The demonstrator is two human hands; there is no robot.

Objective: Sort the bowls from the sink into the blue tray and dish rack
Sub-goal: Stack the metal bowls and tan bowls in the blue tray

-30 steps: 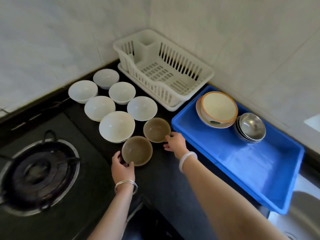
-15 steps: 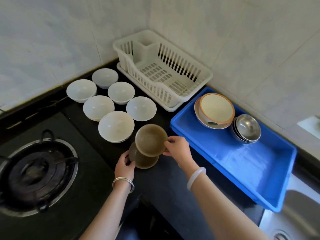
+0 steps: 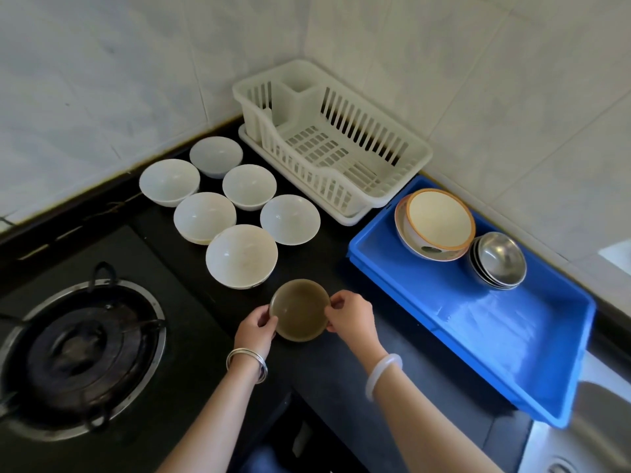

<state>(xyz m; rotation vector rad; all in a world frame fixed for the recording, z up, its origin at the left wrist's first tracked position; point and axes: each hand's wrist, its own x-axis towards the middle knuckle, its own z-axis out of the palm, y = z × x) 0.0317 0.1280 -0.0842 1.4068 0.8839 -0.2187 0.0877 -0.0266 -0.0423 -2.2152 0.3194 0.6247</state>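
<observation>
Black countertop [image 3: 341,387], left hand [image 3: 254,331] and right hand [image 3: 353,317] gripping brown bowl [image 3: 299,310]

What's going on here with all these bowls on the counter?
A person is sorting bowls. Both hands, left hand and right hand, hold the stacked brown bowls by the rim over the black counter. Six white bowls sit nearby. The dish rack holds nothing, while the blue tray holds patterned bowls and steel bowls.
</observation>
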